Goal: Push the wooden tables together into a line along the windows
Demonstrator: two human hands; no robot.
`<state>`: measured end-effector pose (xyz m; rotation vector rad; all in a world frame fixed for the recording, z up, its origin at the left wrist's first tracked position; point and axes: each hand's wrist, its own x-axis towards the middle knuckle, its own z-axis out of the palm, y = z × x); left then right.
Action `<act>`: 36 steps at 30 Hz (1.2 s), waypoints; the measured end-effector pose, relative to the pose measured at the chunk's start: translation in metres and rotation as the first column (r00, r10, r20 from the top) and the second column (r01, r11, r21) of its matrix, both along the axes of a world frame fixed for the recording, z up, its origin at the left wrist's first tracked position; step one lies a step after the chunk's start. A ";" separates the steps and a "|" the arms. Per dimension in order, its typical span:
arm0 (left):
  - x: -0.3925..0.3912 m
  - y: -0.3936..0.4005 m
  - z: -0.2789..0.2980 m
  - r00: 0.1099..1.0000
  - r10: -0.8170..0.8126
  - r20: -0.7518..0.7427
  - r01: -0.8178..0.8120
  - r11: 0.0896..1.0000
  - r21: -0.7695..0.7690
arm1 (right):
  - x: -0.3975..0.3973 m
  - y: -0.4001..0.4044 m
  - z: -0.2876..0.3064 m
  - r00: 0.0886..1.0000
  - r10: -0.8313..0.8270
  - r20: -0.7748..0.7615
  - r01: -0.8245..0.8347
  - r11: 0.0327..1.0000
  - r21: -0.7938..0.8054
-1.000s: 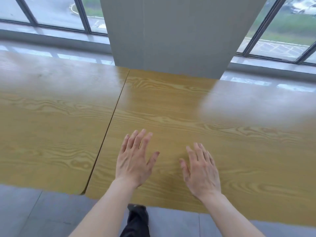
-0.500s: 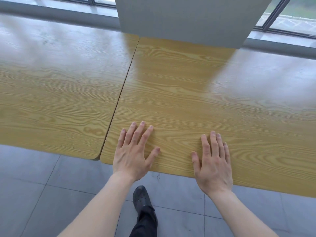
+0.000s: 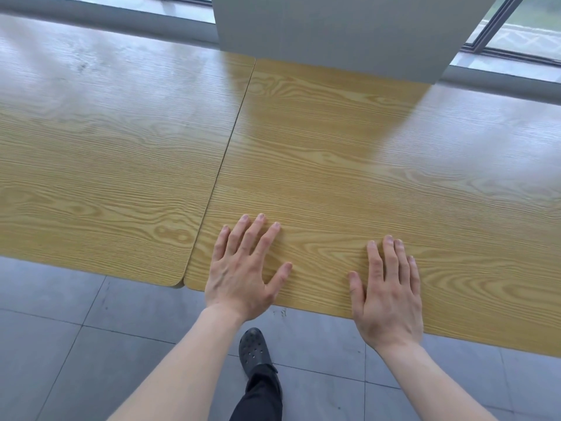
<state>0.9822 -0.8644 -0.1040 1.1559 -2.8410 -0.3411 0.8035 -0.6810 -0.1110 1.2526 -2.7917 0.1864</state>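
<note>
Both flat, left hand (image 3: pixel 239 268) and right hand (image 3: pixel 387 294) press right wooden table (image 3: pixel 349 153).

Readable text: none anywhere in view.
Tabletop (image 3: pixel 334 141): wood grain only (no label or number).
Shoe (image 3: pixel 253 350): plain dark, holes in the top, no brand to be read.
Pillar (image 3: pixel 334 28): blank grey face.

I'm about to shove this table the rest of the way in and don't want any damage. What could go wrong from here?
1. The right table already meets the grey pillar at its far edge; a harder push could scrape it.
2. Both hands, left and right, lie flat on the glossy top and might slip.
3. The near corners at the seam look uneven, so the left table may end up misaligned.
</note>
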 end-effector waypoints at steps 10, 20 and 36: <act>-0.002 0.001 0.000 1.000 0.006 0.028 -0.006 1.000 0.008 | -0.002 0.001 0.000 1.000 0.003 0.015 -0.003 1.000 0.005; 0.000 0.003 0.000 0.999 0.006 0.045 -0.008 0.999 0.032 | 0.000 0.001 0.001 0.998 0.001 0.067 -0.005 0.999 0.048; -0.027 -0.002 0.096 0.959 -0.032 0.281 -0.035 0.973 0.228 | -0.019 -0.015 0.109 0.839 -0.046 0.542 -0.205 0.896 0.394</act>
